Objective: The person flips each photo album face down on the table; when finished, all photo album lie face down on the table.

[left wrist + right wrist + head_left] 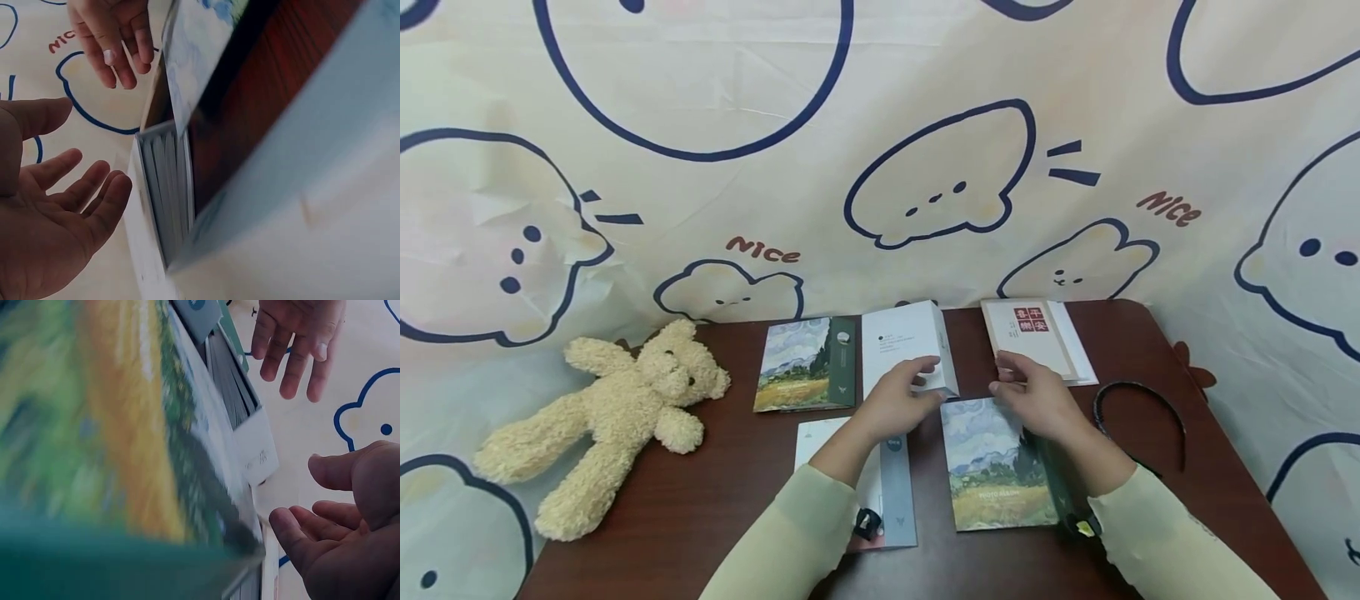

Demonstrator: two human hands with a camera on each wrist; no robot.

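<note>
Both hands hover over the middle of the table with nothing in them. My left hand (898, 400) has its fingers loosely bent, at the lower end of a thick white box-shaped book (895, 337). My right hand (1037, 396) is above the top edge of a photo album (1000, 475) with a painted landscape cover and dark green spine. In the left wrist view the left hand (56, 219) is palm up, fingers spread. The right wrist view shows the right hand (350, 531) with thumb and fingers apart. Below the left forearm lies a white album with a blue-grey strip (898, 500), partly hidden.
A second landscape album (797, 362) lies at the back left. At the back right is a cream book with red characters (1026, 337). A teddy bear (632, 408) lies on the left side. A thin black curved band (1138, 385) rests right of the right forearm. Printed cloth (925, 275) hangs behind.
</note>
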